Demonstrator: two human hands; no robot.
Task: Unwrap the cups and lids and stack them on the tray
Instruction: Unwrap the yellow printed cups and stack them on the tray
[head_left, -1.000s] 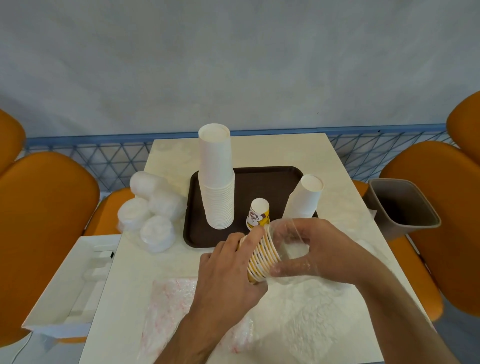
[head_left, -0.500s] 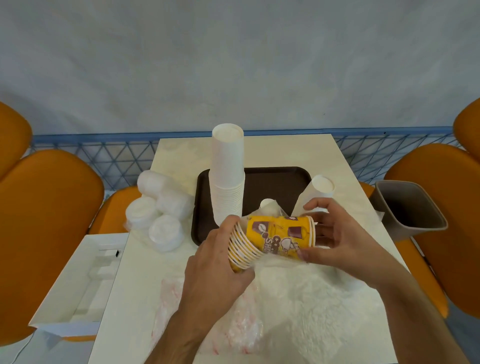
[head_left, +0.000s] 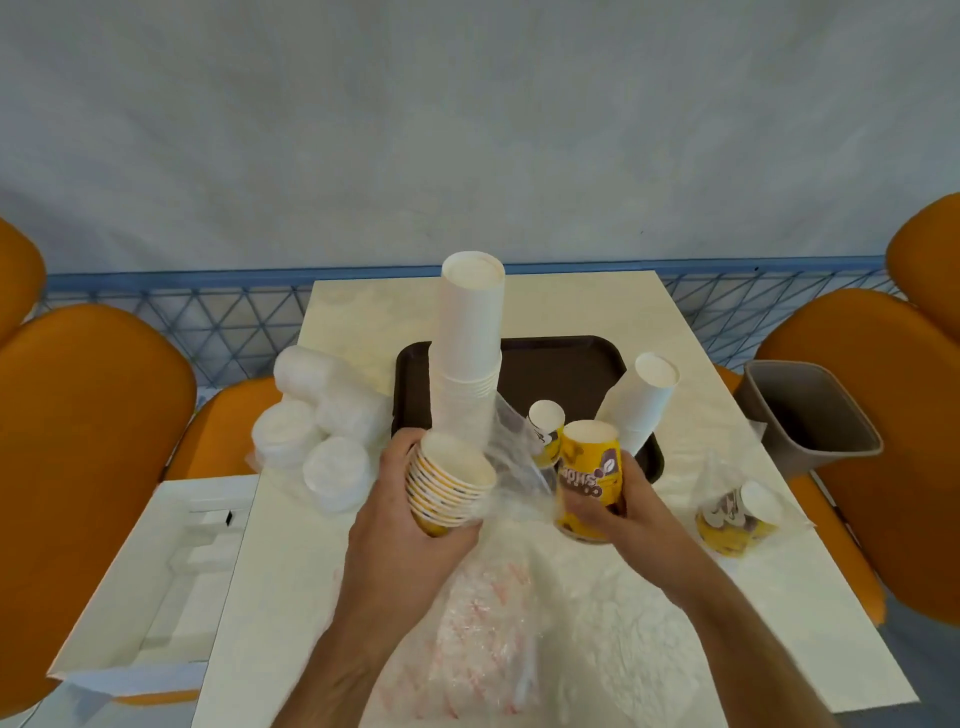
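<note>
Your left hand (head_left: 410, 499) grips a nested stack of yellow cups (head_left: 449, 486), mouths up; your right hand (head_left: 618, 501) grips an inverted yellow cup (head_left: 589, 478), both above the tray's (head_left: 561, 358) near edge. Loose clear wrap (head_left: 511, 467) between them could snag and topple the tall white stack (head_left: 467, 353).

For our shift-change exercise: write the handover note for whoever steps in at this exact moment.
Left hand grips a nested stack of yellow cups, mouths up. Right hand holds an inverted yellow cup stack.
Done: tall white cup stack and a small yellow cup stand on the brown tray.
Left: set down both held stacks, unwrap the bagged yellow cups and the wrapped lids.
</note>
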